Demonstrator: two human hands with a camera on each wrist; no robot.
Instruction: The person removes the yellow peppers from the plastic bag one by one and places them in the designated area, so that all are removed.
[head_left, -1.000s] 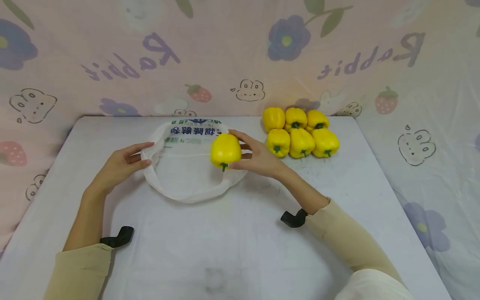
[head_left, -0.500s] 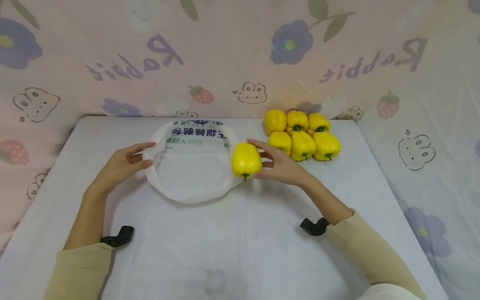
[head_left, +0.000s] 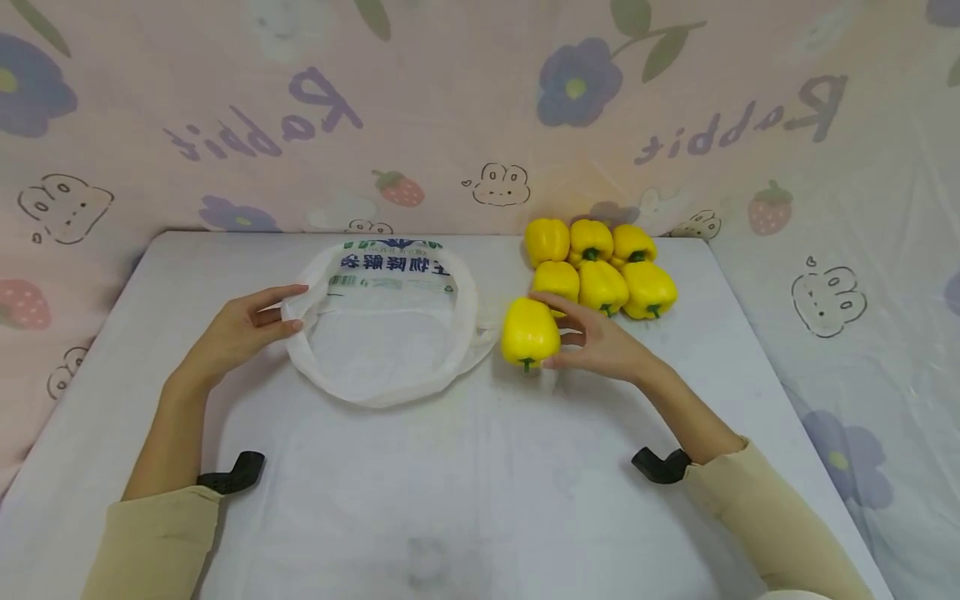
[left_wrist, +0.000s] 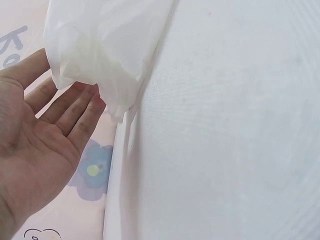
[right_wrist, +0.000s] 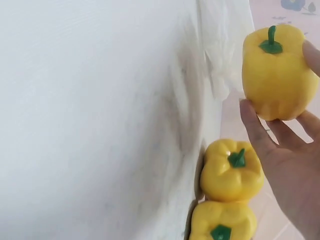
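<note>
A yellow bell pepper point(head_left: 529, 333) with a green stem is held between the thumb and fingers of my right hand point(head_left: 596, 337), above the table and to the right of the bag. In the right wrist view the same pepper point(right_wrist: 279, 75) shows its stem at the top. My left hand point(head_left: 240, 329) pinches the left rim of a white plastic bag point(head_left: 382, 396), whose mouth gapes wide. In the left wrist view the bag's edge point(left_wrist: 105, 45) lies at the fingertips of the left hand point(left_wrist: 45, 130). Blue and green print marks the bag's far side.
Several more yellow bell peppers point(head_left: 602, 287) stand in two rows at the table's back right, just behind the held one. The white table point(head_left: 450, 500) meets a patterned cloth point(head_left: 450, 100) at its back edge. Black curved pieces sit at both wrists.
My right hand has moved right with the pepper, from over the bag's mouth to beside the bag, close to the other peppers. The left hand stays at the bag's rim.
</note>
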